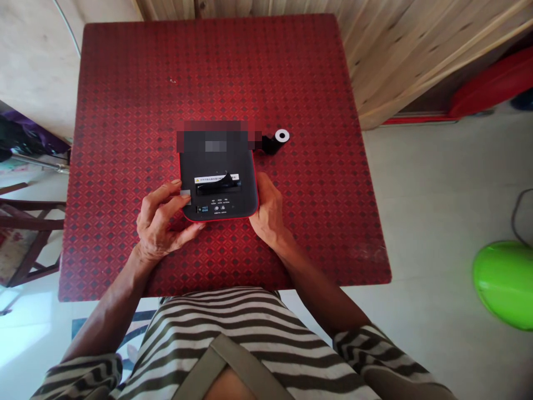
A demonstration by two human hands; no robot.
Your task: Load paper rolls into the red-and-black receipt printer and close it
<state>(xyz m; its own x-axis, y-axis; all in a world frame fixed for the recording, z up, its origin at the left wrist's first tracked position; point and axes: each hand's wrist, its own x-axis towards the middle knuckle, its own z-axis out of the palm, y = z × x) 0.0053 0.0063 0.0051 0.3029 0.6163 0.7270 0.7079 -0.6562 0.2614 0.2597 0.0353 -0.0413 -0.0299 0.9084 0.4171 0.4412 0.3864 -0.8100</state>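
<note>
A black, red-edged box that looks like a small receipt printer sits before me near the table's front half. It has a slot, a white warning label and small buttons; a dark strip pokes up at the slot. My left hand grips its near left corner, fingertips at a small grey tab and thumb along the front edge. Around the right side, my right hand is closed on the edge, its fingers partly hidden. Just beyond that side lies a black roll with a white end.
The red patterned table stands against wooden panelling. A wooden chair is at the left. On the floor to the right there is a bright green rounded object, and a red object lies farther back.
</note>
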